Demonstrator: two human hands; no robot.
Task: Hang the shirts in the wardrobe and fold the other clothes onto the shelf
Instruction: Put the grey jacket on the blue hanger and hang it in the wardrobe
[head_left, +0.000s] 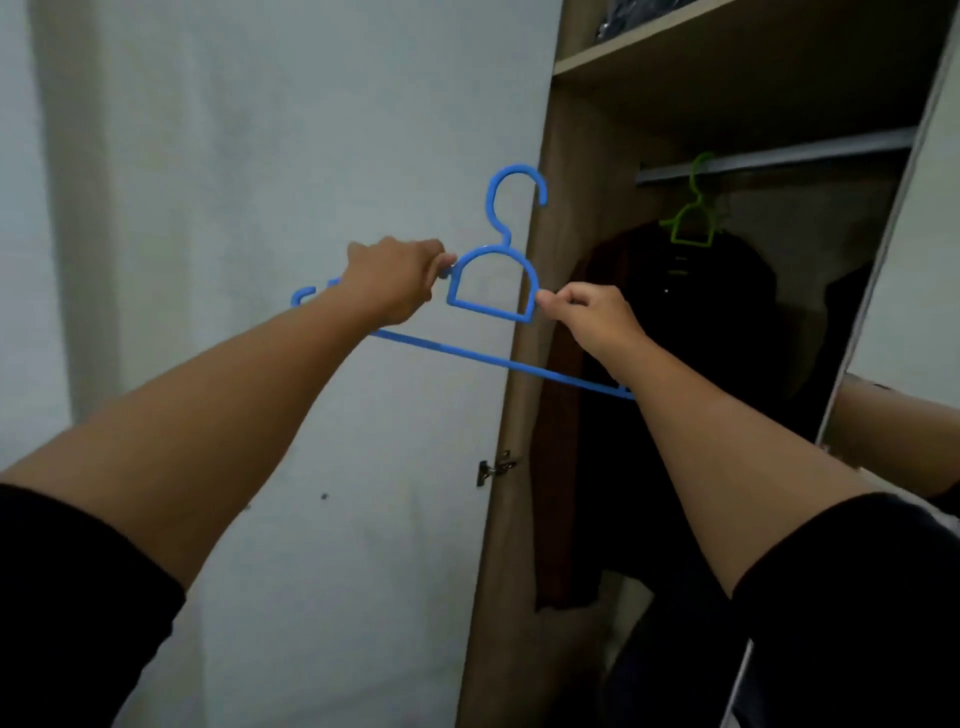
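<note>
A bare blue plastic hanger (491, 291) is held up in front of the open wooden wardrobe (524, 415), pinched at both shoulders of its arched neck by the left hand (395, 278) and right hand (589, 312). Inside, a dark garment (691, 322) is hung on a green plastic hanger (693, 218) hooked over the metal rail (789, 153), just under a wooden shelf (649, 41).

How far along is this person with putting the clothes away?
Partly done, it seems: a dark garment already hangs on a green hanger on the rail, and something folded sits on the top shelf. In hand: both hands, left and right, grip an empty blue hanger. No shirt is on it yet; remaining clothes are out of view.
</note>
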